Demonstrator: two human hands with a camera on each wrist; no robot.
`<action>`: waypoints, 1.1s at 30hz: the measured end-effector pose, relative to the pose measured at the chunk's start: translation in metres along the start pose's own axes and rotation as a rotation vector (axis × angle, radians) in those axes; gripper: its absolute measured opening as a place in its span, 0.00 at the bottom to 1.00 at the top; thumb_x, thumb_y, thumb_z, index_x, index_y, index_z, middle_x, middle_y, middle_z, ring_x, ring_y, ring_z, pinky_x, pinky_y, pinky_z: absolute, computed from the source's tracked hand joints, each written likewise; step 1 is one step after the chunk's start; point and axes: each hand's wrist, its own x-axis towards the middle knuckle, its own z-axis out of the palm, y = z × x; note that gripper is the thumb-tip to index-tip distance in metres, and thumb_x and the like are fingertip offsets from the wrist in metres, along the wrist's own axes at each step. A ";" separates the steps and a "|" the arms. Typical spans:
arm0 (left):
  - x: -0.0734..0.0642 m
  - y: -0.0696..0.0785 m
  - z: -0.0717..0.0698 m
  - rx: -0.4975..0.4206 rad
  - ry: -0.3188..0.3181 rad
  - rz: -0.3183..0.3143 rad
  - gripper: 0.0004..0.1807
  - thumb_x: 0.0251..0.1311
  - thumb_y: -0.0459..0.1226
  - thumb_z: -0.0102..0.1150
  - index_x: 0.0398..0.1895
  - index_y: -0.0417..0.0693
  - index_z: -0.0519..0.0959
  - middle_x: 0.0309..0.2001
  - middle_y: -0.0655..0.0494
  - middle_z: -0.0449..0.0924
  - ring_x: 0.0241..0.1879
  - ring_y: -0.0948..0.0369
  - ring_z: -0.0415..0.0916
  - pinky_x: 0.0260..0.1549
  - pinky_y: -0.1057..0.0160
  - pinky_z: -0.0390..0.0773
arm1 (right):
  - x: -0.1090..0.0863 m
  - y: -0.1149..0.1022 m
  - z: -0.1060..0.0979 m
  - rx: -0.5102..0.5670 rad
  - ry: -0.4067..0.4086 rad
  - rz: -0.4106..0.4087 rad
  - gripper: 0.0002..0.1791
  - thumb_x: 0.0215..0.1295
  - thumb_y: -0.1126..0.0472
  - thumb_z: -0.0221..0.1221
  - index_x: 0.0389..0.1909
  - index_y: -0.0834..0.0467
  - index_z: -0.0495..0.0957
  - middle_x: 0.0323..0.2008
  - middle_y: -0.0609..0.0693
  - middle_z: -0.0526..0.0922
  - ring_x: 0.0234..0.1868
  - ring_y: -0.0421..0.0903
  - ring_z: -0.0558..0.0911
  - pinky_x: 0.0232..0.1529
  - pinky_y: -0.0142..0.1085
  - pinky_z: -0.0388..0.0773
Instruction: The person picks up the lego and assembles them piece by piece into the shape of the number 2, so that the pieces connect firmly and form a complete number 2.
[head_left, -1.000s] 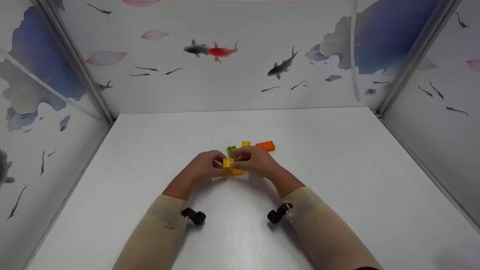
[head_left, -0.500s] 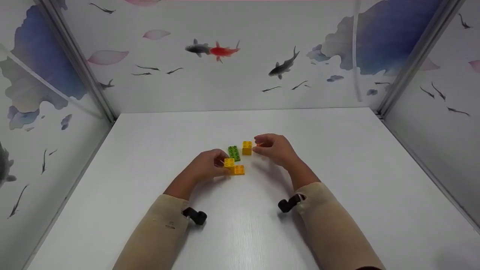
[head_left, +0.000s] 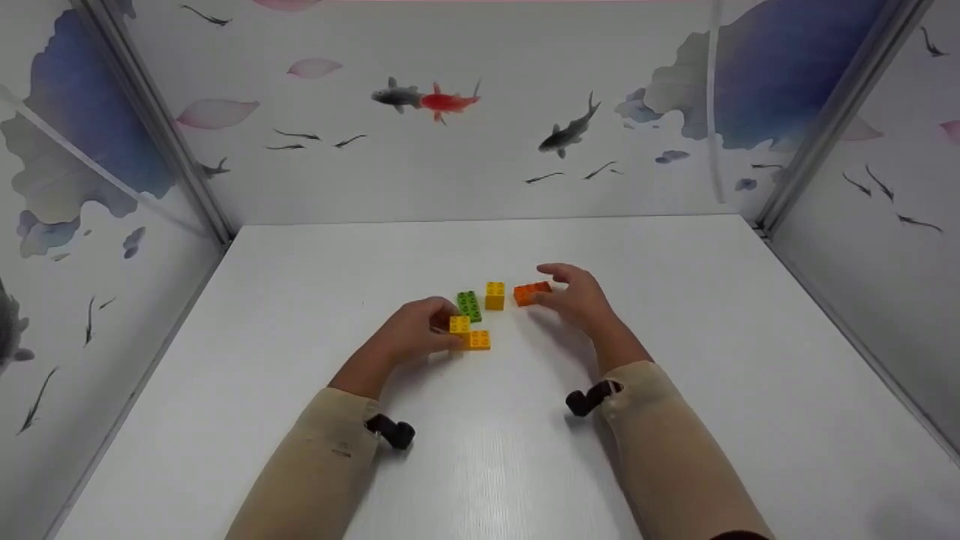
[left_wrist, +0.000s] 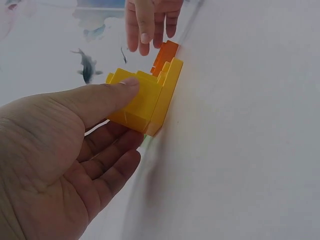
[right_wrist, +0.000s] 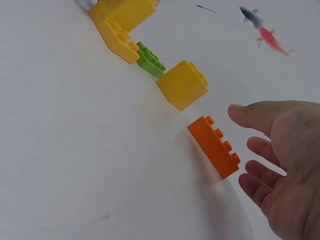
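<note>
My left hand [head_left: 412, 330] pinches a yellow toy brick [head_left: 460, 325] between thumb and fingers. This brick sits on the left end of a flatter amber-yellow brick [head_left: 480, 340], whose right studs show. In the left wrist view the thumb lies across the yellow brick's side. My right hand [head_left: 581, 300] is spread beside an orange brick [head_left: 525, 293], holding nothing. The right wrist view has its thumb and fingers just off the orange brick's [right_wrist: 212, 146] studded side. Between the hands stand another yellow brick [head_left: 495, 296] and a flat green brick [head_left: 469, 306], studs up.
All the bricks are on a white table [head_left: 480, 435]. Panels [head_left: 480, 180] printed with fish and petals rise at the back and both sides. A black camera mount sits at each sleeve cuff.
My right hand has left the yellow stack and moved right and away to the orange brick, passing over it and uncovering the green and yellow bricks. My left hand keeps its hold.
</note>
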 end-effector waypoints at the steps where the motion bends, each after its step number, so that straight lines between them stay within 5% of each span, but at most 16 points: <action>1: 0.000 0.000 0.000 0.000 -0.001 0.000 0.22 0.62 0.46 0.78 0.58 0.59 0.82 0.53 0.60 0.85 0.55 0.57 0.80 0.66 0.52 0.80 | 0.001 0.001 0.000 0.003 -0.008 0.007 0.36 0.68 0.52 0.73 0.76 0.40 0.74 0.79 0.52 0.70 0.79 0.55 0.68 0.80 0.52 0.68; 11: 0.002 0.000 0.000 -0.004 -0.003 -0.018 0.22 0.61 0.46 0.79 0.57 0.61 0.82 0.52 0.61 0.84 0.55 0.57 0.79 0.65 0.53 0.80 | 0.002 0.011 0.002 0.018 -0.094 0.013 0.33 0.74 0.60 0.67 0.77 0.44 0.72 0.78 0.50 0.72 0.76 0.52 0.71 0.83 0.50 0.65; 20: 0.001 -0.001 0.000 -0.022 -0.006 0.002 0.21 0.62 0.44 0.78 0.56 0.60 0.82 0.51 0.59 0.84 0.53 0.57 0.79 0.62 0.54 0.80 | -0.002 0.011 0.008 0.045 -0.063 0.044 0.26 0.80 0.62 0.58 0.74 0.42 0.75 0.78 0.46 0.71 0.78 0.50 0.68 0.83 0.52 0.63; 33: 0.002 0.000 0.000 -0.015 -0.006 -0.014 0.21 0.61 0.46 0.78 0.56 0.61 0.82 0.51 0.60 0.84 0.53 0.56 0.78 0.62 0.54 0.80 | 0.000 0.015 0.002 0.101 -0.022 0.010 0.25 0.78 0.58 0.60 0.73 0.46 0.76 0.75 0.49 0.73 0.76 0.51 0.71 0.81 0.49 0.68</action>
